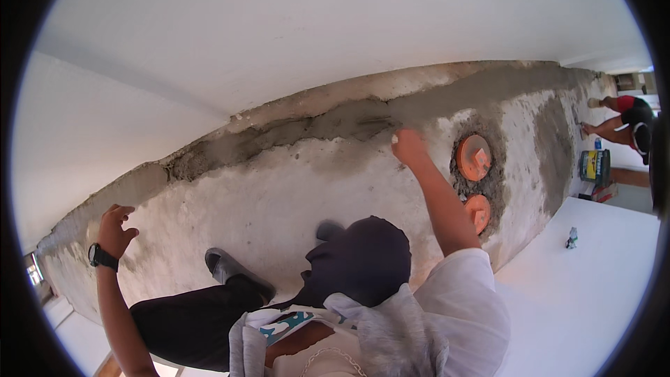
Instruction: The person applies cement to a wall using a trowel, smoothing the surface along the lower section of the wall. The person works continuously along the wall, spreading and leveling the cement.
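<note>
My right hand (pixel 409 147) is closed, with the knuckles turned up, close beside a band of dark grey wet mortar (pixel 307 128) along the foot of the white wall (pixel 335 21). A small pale bit shows at its fingers; what they grip is hidden. Thin dark marks lie in the mortar just past this hand, and I cannot tell whether they are a tool. Out to the left, my left hand (pixel 116 229), with a black watch on its wrist, hangs above the floor near the wall. Its fingers are curved but apart, holding nothing.
Two round orange caps (pixel 474 158) (pixel 477 213) are set in rough mortar right of my right arm. My sandalled foot (pixel 237 272) stands on the stained concrete floor (pixel 258 202). Farther right are a dark bucket (pixel 594 166), a small item (pixel 572 238) on a white surface, and another person (pixel 631 126).
</note>
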`<action>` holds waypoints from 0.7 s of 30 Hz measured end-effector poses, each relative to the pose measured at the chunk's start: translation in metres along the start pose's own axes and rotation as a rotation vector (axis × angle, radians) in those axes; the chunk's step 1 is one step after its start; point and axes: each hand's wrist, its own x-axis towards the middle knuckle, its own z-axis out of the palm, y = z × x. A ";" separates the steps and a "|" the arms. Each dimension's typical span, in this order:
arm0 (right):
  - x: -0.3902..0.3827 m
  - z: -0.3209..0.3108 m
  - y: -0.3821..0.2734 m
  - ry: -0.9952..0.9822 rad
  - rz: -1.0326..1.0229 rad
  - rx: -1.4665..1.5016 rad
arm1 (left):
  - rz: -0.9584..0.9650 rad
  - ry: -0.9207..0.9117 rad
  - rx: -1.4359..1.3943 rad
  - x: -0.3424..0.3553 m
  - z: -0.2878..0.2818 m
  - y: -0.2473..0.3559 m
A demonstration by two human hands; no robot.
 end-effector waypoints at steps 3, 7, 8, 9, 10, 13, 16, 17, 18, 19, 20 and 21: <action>-0.004 -0.023 0.003 0.087 0.036 -0.072 | -0.067 -0.059 -0.058 -0.004 0.006 -0.002; 0.001 -0.015 -0.030 -0.003 -0.047 -0.052 | -0.195 -0.159 -0.188 0.004 -0.006 0.011; 0.006 0.000 -0.052 -0.006 -0.079 -0.039 | -0.185 -0.167 -0.199 0.009 -0.008 0.016; 0.011 0.009 -0.063 -0.089 -0.089 -0.031 | -0.199 -0.181 -0.190 0.014 -0.010 0.022; 0.013 0.009 -0.060 -0.001 -0.134 -0.027 | -0.177 -0.162 -0.179 0.016 -0.012 0.027; 0.011 0.015 -0.068 0.004 -0.150 0.016 | -0.108 -0.128 -0.303 0.016 -0.019 0.040; 0.003 0.013 -0.079 -0.015 -0.095 0.049 | -0.138 -0.157 -0.357 0.017 -0.021 0.050; 0.002 0.012 -0.085 -0.057 -0.082 0.022 | -0.142 -0.168 -0.341 0.018 -0.021 0.052; 0.003 0.014 -0.093 -0.112 -0.064 0.009 | -0.128 -0.180 -0.342 0.020 -0.021 0.054; 0.003 0.015 -0.098 -0.085 -0.095 0.013 | -0.119 -0.194 -0.326 0.023 -0.021 0.056; 0.006 0.013 -0.097 -0.059 -0.131 0.025 | -0.109 -0.199 -0.314 0.025 -0.020 0.057; 0.009 0.014 -0.098 -0.080 -0.208 0.080 | -0.113 -0.198 -0.302 0.026 -0.020 0.058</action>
